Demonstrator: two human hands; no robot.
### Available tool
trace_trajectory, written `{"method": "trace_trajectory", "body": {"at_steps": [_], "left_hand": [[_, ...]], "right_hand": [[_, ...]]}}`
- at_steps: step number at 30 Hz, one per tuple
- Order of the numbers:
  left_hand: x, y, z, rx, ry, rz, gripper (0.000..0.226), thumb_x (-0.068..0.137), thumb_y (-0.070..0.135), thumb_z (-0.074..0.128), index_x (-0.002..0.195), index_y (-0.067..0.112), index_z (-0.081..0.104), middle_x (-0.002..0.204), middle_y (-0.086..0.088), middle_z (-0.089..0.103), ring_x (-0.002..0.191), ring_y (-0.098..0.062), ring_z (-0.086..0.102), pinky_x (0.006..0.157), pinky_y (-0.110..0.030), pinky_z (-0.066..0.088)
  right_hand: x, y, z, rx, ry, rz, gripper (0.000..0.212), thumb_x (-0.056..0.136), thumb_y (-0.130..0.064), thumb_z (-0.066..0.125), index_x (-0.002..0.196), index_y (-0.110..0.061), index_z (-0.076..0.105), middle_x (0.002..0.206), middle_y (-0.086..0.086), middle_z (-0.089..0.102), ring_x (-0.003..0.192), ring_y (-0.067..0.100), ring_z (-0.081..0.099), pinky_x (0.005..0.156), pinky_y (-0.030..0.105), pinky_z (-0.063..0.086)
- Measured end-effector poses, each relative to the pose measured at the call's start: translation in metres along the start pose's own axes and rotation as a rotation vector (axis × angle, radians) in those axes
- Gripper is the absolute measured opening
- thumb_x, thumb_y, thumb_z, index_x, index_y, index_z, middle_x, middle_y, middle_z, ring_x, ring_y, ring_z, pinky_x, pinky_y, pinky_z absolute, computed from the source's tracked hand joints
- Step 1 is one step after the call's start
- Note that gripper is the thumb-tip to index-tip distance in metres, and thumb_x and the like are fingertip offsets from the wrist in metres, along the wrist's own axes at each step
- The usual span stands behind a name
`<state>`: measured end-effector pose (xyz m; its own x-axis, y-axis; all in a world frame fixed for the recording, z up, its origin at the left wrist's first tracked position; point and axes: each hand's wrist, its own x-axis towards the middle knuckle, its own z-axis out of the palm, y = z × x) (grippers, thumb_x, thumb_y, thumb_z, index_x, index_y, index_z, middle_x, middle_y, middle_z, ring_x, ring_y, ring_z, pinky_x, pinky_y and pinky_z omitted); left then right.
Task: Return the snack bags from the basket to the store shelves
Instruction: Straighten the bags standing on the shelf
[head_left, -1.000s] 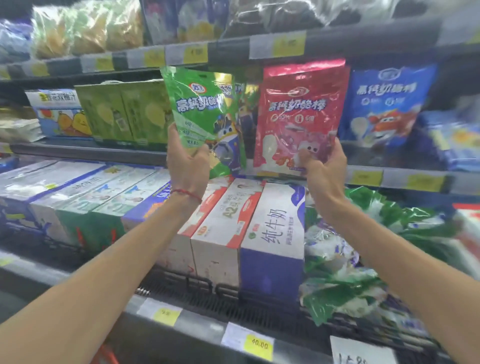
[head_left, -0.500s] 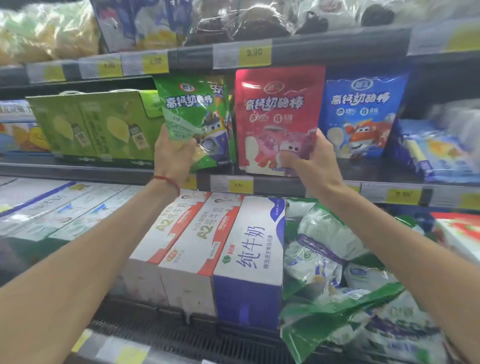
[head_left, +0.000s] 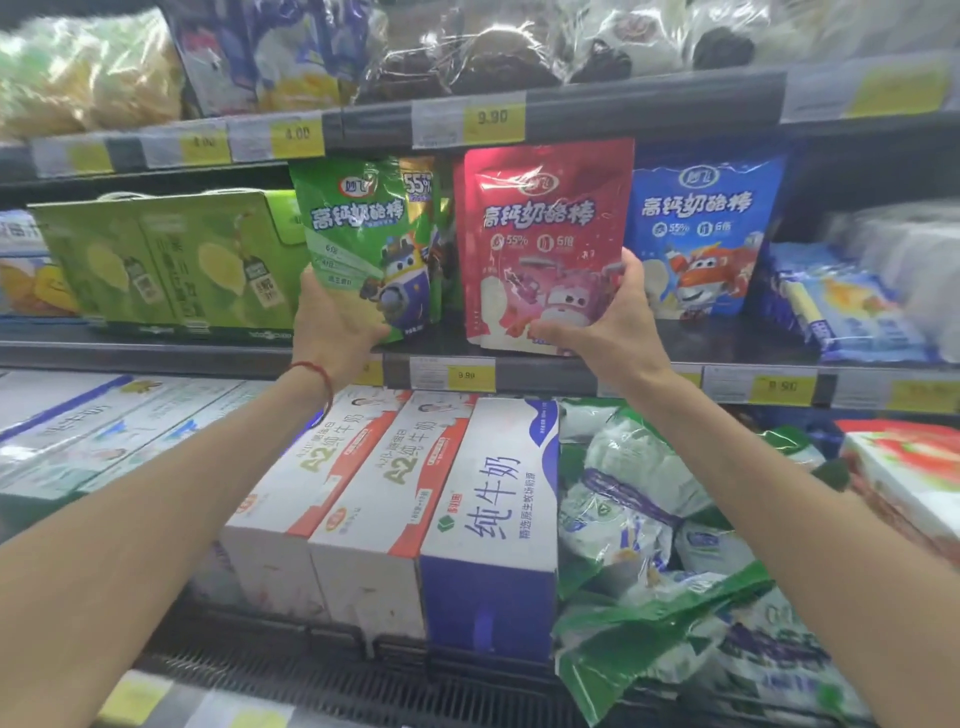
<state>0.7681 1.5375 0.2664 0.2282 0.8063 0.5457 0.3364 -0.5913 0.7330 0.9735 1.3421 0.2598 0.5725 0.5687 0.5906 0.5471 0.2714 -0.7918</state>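
My left hand (head_left: 335, 322) grips the bottom of a green snack bag (head_left: 363, 234) and holds it upright at the front of the middle shelf (head_left: 156, 351). My right hand (head_left: 610, 317) grips the lower right corner of a red snack bag (head_left: 540, 228), which stands upright on the same shelf, just right of the green one. A blue snack bag (head_left: 701, 234) of the same kind stands to the right of the red bag. The basket is out of view.
Green cartons (head_left: 171, 260) stand left of the green bag. Blue packets (head_left: 852, 306) lie at the right of the shelf. Below are milk boxes (head_left: 467, 519) and green-white bags (head_left: 649, 545). Wrapped goods fill the top shelf (head_left: 623, 98), with price tags along each edge.
Both hands have moved the bags down and inward onto the middle shelf. The view has shifted closer and slightly left relative to the shelf.
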Motion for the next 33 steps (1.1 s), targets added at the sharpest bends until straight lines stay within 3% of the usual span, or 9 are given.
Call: {"method": "trace_trajectory", "body": {"at_steps": [2, 5, 7, 10, 15, 19, 23, 28, 33], "left_hand": [[0.005, -0.003, 0.003, 0.047, -0.013, -0.044, 0.107, 0.074, 0.016, 0.084, 0.153, 0.009, 0.013, 0.142, -0.014, 0.037, 0.125, -0.023, 0.043, 0.104, -0.028, 0.036], [0.017, -0.009, 0.011, 0.053, -0.026, -0.119, 0.115, 0.076, 0.020, 0.083, 0.157, 0.016, 0.001, 0.149, -0.016, 0.025, 0.130, -0.022, 0.037, 0.101, -0.026, 0.033], [0.024, -0.012, 0.013, 0.108, -0.050, -0.133, 0.119, 0.077, 0.025, 0.082, 0.156, 0.015, -0.007, 0.153, -0.019, 0.028, 0.138, -0.031, 0.036, 0.111, -0.038, 0.032], [0.035, -0.012, 0.019, 0.143, -0.095, -0.175, 0.123, 0.080, 0.028, 0.080, 0.153, 0.011, -0.018, 0.155, -0.021, 0.030, 0.138, -0.036, 0.037, 0.113, -0.045, 0.032], [0.040, -0.005, 0.031, 0.183, -0.137, -0.260, 0.115, 0.088, 0.027, 0.069, 0.149, 0.002, -0.026, 0.160, -0.020, 0.016, 0.141, -0.040, 0.031, 0.117, -0.049, 0.028], [0.028, 0.001, 0.042, 0.213, 0.128, -0.091, 0.112, 0.079, 0.019, 0.064, 0.152, 0.012, -0.020, 0.161, -0.017, 0.005, 0.139, -0.041, 0.030, 0.110, -0.053, 0.034], [0.028, 0.015, 0.057, 0.303, 0.164, -0.059, 0.118, 0.078, 0.038, 0.072, 0.154, 0.010, -0.013, 0.162, -0.015, -0.008, 0.144, -0.041, 0.014, 0.115, -0.052, 0.026], [0.047, 0.013, 0.062, 0.373, 0.109, -0.176, 0.110, 0.081, 0.045, 0.070, 0.155, 0.015, -0.004, 0.157, -0.014, 0.007, 0.137, -0.038, 0.021, 0.111, -0.051, 0.025], [0.056, 0.004, 0.062, 0.309, -0.074, -0.217, 0.089, 0.089, 0.027, 0.058, 0.156, 0.017, 0.000, 0.152, -0.013, 0.016, 0.135, -0.040, 0.025, 0.113, -0.047, 0.028]], "right_hand": [[0.001, -0.001, 0.000, 0.012, -0.006, 0.033, 0.120, 0.061, -0.013, 0.097, 0.153, -0.011, 0.020, 0.121, -0.008, 0.058, 0.106, -0.011, 0.060, 0.097, 0.011, 0.049], [0.005, 0.001, 0.001, 0.001, -0.003, 0.055, 0.131, 0.061, -0.014, 0.098, 0.158, -0.011, 0.010, 0.137, 0.004, 0.053, 0.127, 0.015, 0.056, 0.114, 0.036, 0.044], [0.007, 0.003, 0.002, -0.016, 0.003, 0.062, 0.135, 0.061, -0.015, 0.098, 0.159, -0.012, 0.006, 0.144, 0.007, 0.046, 0.133, 0.019, 0.049, 0.117, 0.040, 0.040], [0.009, 0.006, 0.003, -0.025, 0.000, 0.074, 0.137, 0.060, -0.014, 0.098, 0.159, -0.014, 0.004, 0.148, 0.006, 0.041, 0.138, 0.020, 0.044, 0.119, 0.042, 0.037], [0.009, 0.007, 0.003, -0.016, -0.007, 0.069, 0.138, 0.060, -0.012, 0.098, 0.159, -0.016, 0.003, 0.149, 0.005, 0.040, 0.139, 0.019, 0.042, 0.120, 0.041, 0.036], [0.009, 0.007, 0.003, -0.031, -0.004, 0.069, 0.138, 0.061, -0.013, 0.098, 0.159, -0.017, 0.002, 0.148, 0.004, 0.039, 0.139, 0.018, 0.041, 0.120, 0.041, 0.036], [0.009, 0.007, 0.004, -0.038, 0.000, 0.063, 0.136, 0.062, -0.014, 0.097, 0.159, -0.017, 0.002, 0.148, 0.005, 0.040, 0.139, 0.019, 0.041, 0.120, 0.041, 0.036], [0.010, 0.009, 0.004, -0.050, 0.003, 0.056, 0.137, 0.061, -0.014, 0.098, 0.159, -0.016, 0.002, 0.148, 0.005, 0.039, 0.140, 0.019, 0.039, 0.121, 0.039, 0.034], [0.011, 0.011, 0.005, -0.089, 0.035, 0.036, 0.135, 0.062, -0.013, 0.097, 0.159, -0.014, 0.003, 0.148, 0.005, 0.038, 0.140, 0.018, 0.036, 0.120, 0.030, 0.031]]}}
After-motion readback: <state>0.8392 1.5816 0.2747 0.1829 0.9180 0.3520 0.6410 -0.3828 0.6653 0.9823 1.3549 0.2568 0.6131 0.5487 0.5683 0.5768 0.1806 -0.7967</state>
